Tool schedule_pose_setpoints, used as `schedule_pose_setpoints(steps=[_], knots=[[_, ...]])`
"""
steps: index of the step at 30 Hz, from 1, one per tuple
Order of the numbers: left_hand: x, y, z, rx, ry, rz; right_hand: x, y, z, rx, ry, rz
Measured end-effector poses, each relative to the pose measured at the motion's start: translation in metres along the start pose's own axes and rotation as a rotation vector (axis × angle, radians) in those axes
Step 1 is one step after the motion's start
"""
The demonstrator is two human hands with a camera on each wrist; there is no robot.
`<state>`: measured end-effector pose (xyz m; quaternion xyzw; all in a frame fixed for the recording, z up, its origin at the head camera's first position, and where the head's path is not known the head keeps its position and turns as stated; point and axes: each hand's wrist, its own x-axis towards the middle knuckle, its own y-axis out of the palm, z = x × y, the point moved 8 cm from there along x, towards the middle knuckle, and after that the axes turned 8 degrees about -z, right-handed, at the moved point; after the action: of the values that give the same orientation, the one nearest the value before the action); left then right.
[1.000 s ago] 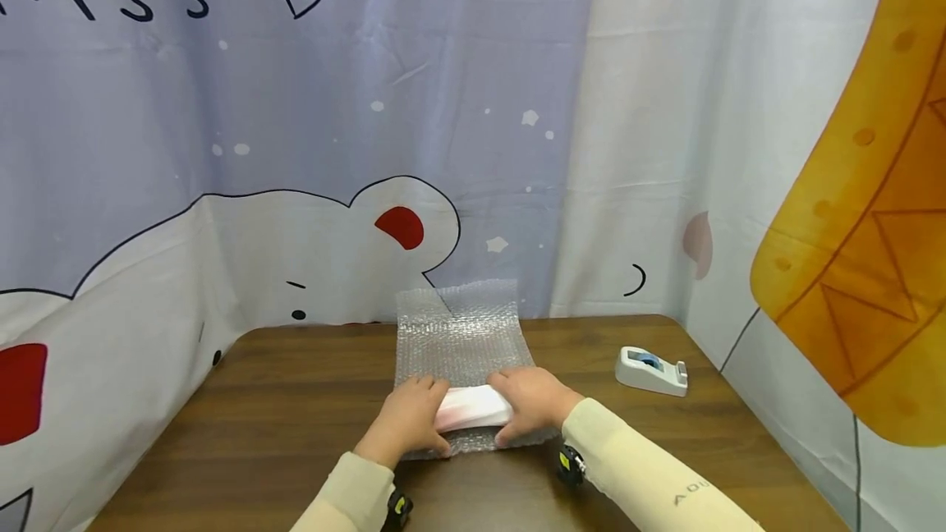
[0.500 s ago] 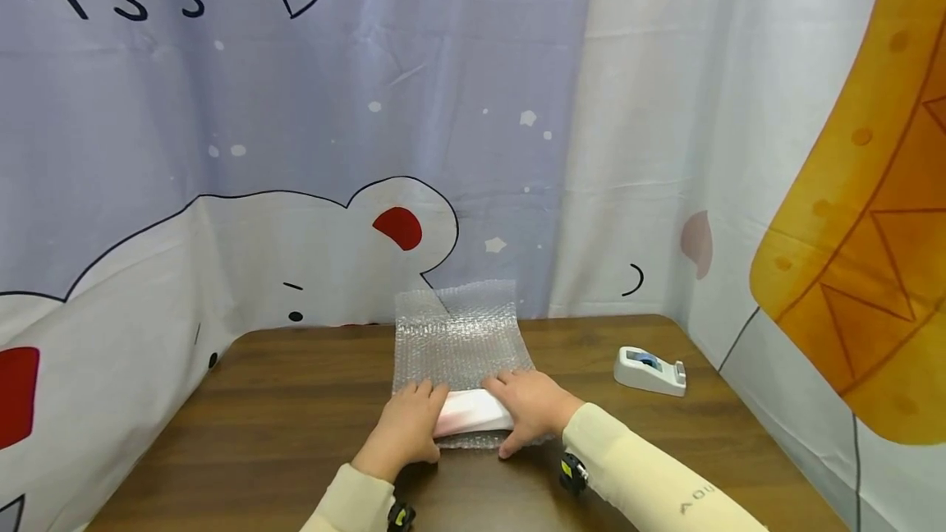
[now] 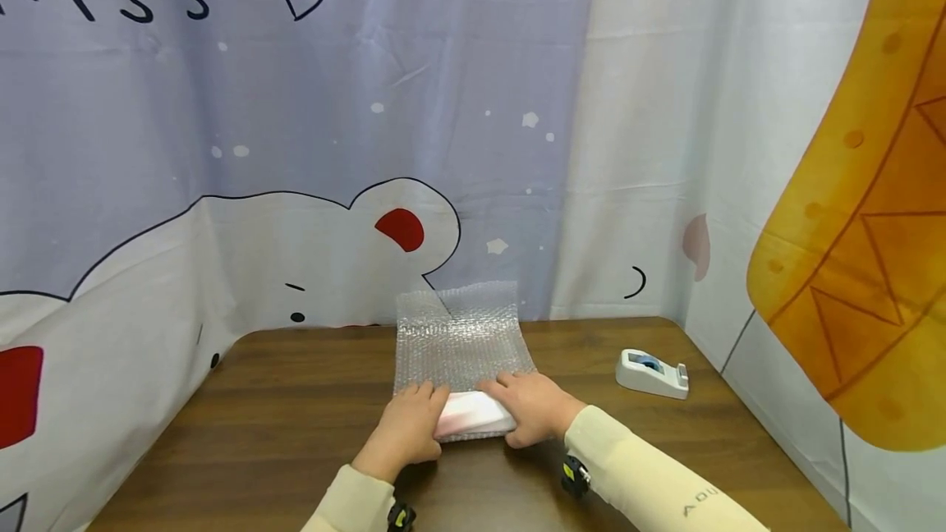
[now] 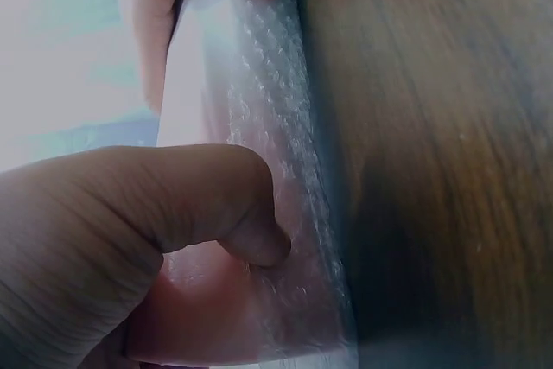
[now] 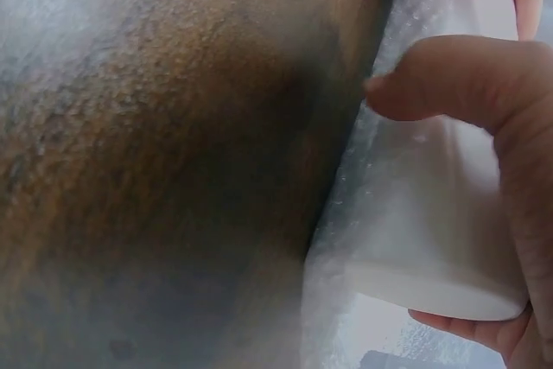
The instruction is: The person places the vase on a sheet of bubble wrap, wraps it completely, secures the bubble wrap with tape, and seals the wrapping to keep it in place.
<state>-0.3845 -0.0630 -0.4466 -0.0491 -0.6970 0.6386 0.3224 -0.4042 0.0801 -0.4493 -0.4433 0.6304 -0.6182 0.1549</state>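
Observation:
A smooth white-and-pink oblong item (image 3: 475,414), its exact kind unclear, lies crosswise on the near end of a clear bubble wrap sheet (image 3: 461,347). My left hand (image 3: 405,427) grips its left end, and my right hand (image 3: 538,410) grips the right end. In the left wrist view, the left thumb (image 4: 216,196) presses the wrap's folded-up near edge (image 4: 281,101) against the item's front. Likewise in the right wrist view, the right thumb (image 5: 432,84) lies over the wrap, with fingertips showing beneath the item's end. The far-side fingers are mostly hidden.
A white tape dispenser (image 3: 652,373) with a blue core stands on the right of the brown wooden table (image 3: 310,401). The wrap's far end rises against the printed curtain (image 3: 488,187) behind the table.
The wrap's near edge, earlier flat on the table in front of the item, is now folded up against its front. Both thumbs have drawn in towards the item.

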Motion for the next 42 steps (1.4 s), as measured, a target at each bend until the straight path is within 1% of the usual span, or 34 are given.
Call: schedule_pose_setpoints(steps=[3,7,10,13,16,19,21,25,28,31,34,37,39,42], knots=[[0.0,-0.001,0.0,0.002,0.008,-0.008,0.0,0.001,0.0,0.0,-0.003,-0.004],[0.0,-0.003,-0.001,0.017,0.019,-0.019,0.001,0.0,-0.002,0.026,0.0,-0.013],[-0.001,-0.004,-0.002,0.023,0.019,0.002,0.003,0.0,-0.003,0.054,-0.001,-0.011],[-0.003,-0.008,-0.006,0.018,0.014,0.026,0.006,0.002,-0.004,0.08,-0.01,0.008],[-0.004,-0.013,-0.012,0.01,0.016,0.027,0.009,0.004,-0.006,0.118,-0.003,0.045],[-0.005,-0.018,-0.021,0.018,0.028,0.004,0.013,0.006,-0.01,0.165,0.025,0.091],[-0.005,-0.017,-0.026,0.042,0.037,-0.021,0.015,0.008,-0.012,0.2,0.044,0.124],[-0.005,-0.009,-0.033,0.107,0.044,-0.07,0.019,0.012,-0.013,0.283,0.078,0.185],[-0.004,-0.002,-0.034,0.147,0.036,-0.099,0.02,0.016,-0.014,0.342,0.124,0.24],[-0.002,0.001,-0.032,0.16,0.035,-0.137,0.02,0.02,-0.015,0.393,0.174,0.288],[0.001,0.002,-0.03,0.163,0.046,-0.175,0.02,0.021,-0.015,0.433,0.19,0.3],[0.003,0.001,-0.028,0.156,0.058,-0.201,0.021,0.021,-0.014,0.439,0.161,0.281],[0.005,0.001,-0.026,0.149,0.062,-0.204,0.021,0.02,-0.013,0.45,0.14,0.267],[0.006,0.003,-0.023,0.132,0.064,-0.179,0.021,0.019,-0.011,0.487,0.134,0.272]])
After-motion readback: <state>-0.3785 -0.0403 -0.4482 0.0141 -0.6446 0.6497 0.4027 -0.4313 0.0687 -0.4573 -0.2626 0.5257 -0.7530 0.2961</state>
